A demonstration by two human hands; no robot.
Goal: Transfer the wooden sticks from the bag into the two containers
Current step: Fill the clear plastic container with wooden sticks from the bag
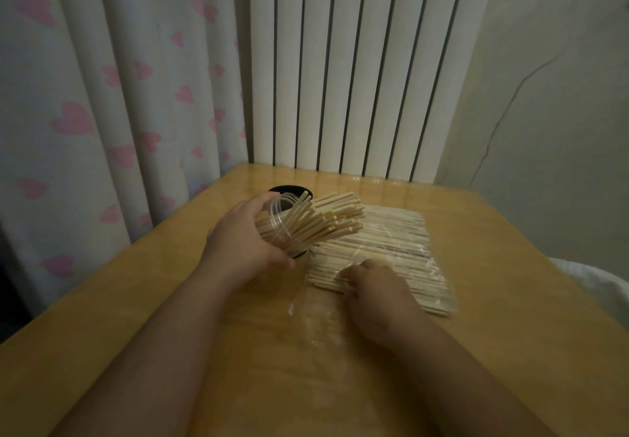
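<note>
Head view | left hand grips a tilted clear container bristling with wooden sticks, black container just behind | right hand rests curled at the open end of the bag, grip on the sticks there unclear | bag lies flat on the table

- Yellowish wood surface, pretty glossy.
- Clear plastic bag lies flat right of the middle, packed with wooden sticks; its loose empty end spreads toward the near edge.
- Black container sits farther back, mostly hidden.
- Clear container full of sticks is tipped toward the bag, dark base touching the surface.
</note>
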